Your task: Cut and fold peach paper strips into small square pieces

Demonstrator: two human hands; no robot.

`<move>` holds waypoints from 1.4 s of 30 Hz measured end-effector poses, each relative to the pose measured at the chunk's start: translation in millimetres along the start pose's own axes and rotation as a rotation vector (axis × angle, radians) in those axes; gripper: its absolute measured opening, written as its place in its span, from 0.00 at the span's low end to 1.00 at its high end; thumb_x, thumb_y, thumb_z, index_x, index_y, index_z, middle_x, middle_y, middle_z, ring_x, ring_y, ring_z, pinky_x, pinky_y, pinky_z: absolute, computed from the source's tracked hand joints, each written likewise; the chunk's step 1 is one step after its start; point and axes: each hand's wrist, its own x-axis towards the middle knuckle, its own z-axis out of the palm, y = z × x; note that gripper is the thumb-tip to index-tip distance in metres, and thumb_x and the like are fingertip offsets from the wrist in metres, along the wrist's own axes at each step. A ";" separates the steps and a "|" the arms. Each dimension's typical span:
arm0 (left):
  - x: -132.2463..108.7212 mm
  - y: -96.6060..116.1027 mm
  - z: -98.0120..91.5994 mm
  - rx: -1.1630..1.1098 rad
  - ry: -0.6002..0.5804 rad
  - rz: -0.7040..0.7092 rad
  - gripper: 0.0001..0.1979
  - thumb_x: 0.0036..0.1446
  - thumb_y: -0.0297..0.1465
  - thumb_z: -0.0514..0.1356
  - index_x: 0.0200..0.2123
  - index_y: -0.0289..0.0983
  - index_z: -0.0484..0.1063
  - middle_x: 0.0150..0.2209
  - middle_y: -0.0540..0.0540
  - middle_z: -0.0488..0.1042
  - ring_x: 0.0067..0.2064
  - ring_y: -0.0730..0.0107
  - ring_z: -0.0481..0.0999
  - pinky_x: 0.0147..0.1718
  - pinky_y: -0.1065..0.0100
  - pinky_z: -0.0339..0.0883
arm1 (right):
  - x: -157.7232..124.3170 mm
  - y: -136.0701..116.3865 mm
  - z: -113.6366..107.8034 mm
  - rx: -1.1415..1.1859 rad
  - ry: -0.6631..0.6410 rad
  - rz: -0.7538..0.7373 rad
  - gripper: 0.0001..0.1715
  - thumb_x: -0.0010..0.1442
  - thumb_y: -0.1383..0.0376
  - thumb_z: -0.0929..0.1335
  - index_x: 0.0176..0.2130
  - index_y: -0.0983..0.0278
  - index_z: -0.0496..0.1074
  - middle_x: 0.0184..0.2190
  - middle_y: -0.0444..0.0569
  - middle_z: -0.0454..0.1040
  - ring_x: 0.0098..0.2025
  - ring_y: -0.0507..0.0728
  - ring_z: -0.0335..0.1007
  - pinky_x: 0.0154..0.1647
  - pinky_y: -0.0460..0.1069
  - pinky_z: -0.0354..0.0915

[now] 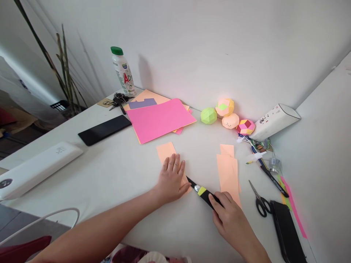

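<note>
On the near middle of the white table (109, 171), my left hand (172, 177) lies flat with its fingers slightly spread. It presses down a peach paper strip (166, 151), which sticks out past my fingertips toward 12 o'clock.

My right hand (229, 215) sits at 4 o'clock from the left one, closed around the handle of a black and yellow-green utility knife (204, 193). The knife points toward 10 o'clock, and its blade end meets the strip's edge just beside my left thumb.

A small pile of cut peach strips (228, 171) lies at 12 o'clock from my right hand, its near end just beside my knuckles. Scissors (259, 201) rest at 3 o'clock from that hand, with a black case (287, 230) beside them.

Farther off at 12 o'clock from my left hand, a pink sheet (160, 118) tops a stack of coloured paper. A black phone (104, 129) lies at 10 o'clock. Four folded paper balls (208, 115) sit against the wall at 1 o'clock.
</note>
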 end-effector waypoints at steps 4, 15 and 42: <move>-7.6 5.8 -1.2 -0.008 0.004 0.046 0.40 0.60 0.54 0.45 0.62 0.27 0.61 0.65 0.29 0.55 0.67 0.38 0.48 0.62 0.45 0.39 | -8.5 -0.2 -6.9 0.055 -0.056 0.016 0.23 0.59 0.78 0.59 0.51 0.68 0.70 0.40 0.57 0.72 0.41 0.60 0.69 0.38 0.54 0.75; -6.0 -5.6 -4.6 0.001 0.017 0.071 0.35 0.64 0.49 0.44 0.61 0.27 0.62 0.64 0.32 0.58 0.65 0.46 0.55 0.62 0.53 0.47 | -18.7 -0.6 -6.7 0.049 -0.081 0.013 0.24 0.58 0.77 0.60 0.52 0.66 0.70 0.42 0.57 0.73 0.41 0.59 0.70 0.37 0.53 0.74; -7.0 -4.8 -1.6 0.010 -0.040 0.075 0.45 0.58 0.57 0.44 0.63 0.24 0.58 0.66 0.30 0.53 0.68 0.43 0.48 0.64 0.50 0.38 | 1.7 -1.9 3.5 -0.010 -0.025 -0.004 0.23 0.58 0.78 0.59 0.51 0.71 0.70 0.39 0.58 0.72 0.40 0.60 0.68 0.35 0.55 0.74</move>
